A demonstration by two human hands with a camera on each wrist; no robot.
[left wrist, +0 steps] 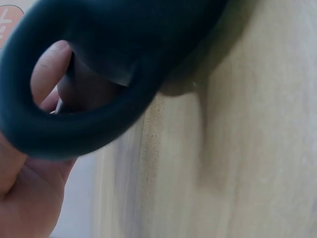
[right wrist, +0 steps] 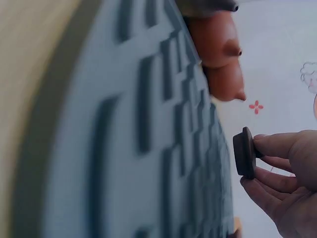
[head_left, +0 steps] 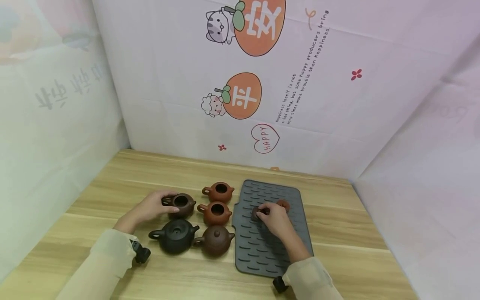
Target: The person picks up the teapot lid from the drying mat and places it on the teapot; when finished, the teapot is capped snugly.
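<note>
My left hand (head_left: 151, 205) grips a brown teapot (head_left: 184, 211) whose top opening is uncovered, thumb on the near side and fingers by its handle. In the left wrist view, the dark handle (left wrist: 74, 136) of the black teapot (head_left: 175, 241) covers much of the left hand (left wrist: 34, 198). Over the grey ridged mat (head_left: 249, 256), my right hand (head_left: 276, 218) pinches a dark brown teapot lid (right wrist: 242, 152) between thumb and fingertips. The right wrist view has this lid held off the mat, turned edge-on. Just beyond the right hand lies a reddish-brown lid (head_left: 283, 204) on the mat.
Two reddish-brown teapots, one farther back (head_left: 219, 196) and one nearer (head_left: 217, 218), stand lidless left of the mat. A lidded dark brown teapot (head_left: 215, 246) sits in front of them, beside the black one. Printed cloth walls (head_left: 180, 137) border the wooden table (head_left: 180, 275).
</note>
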